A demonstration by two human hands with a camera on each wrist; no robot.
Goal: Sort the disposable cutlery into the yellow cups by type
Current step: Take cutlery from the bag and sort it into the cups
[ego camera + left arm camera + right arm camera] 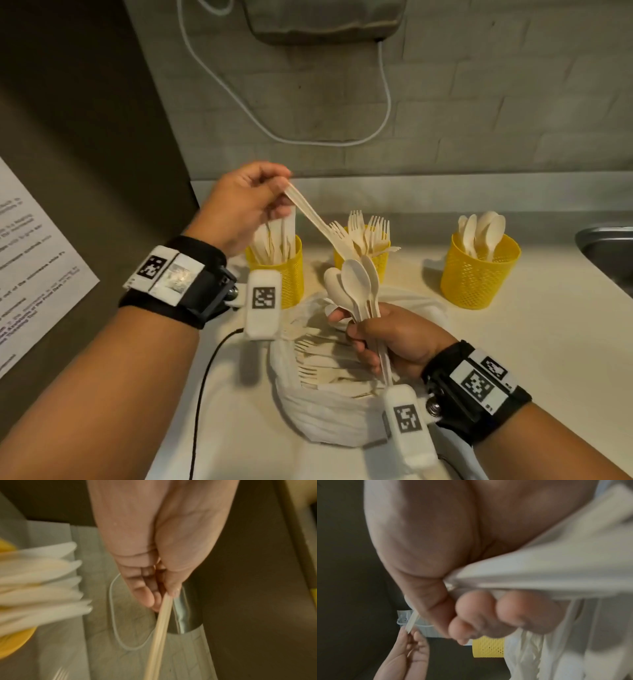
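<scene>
While three yellow cups [479, 270] along bench [548, 342] back edge already hold knives, forks, spoons, sorting unfinished: left hand [239, 209] pinches forks [315, 219], right hand [394, 335] grips spoons [356, 284]; more forks in white bag [329, 407].

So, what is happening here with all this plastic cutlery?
A person is sorting cutlery into three yellow cups. The left hand pinches the handles of a few forks, held above the fork cup. The right hand grips a bunch of spoons over a white bag with more cutlery inside. The knife cup and the spoon cup are already partly filled.
</scene>
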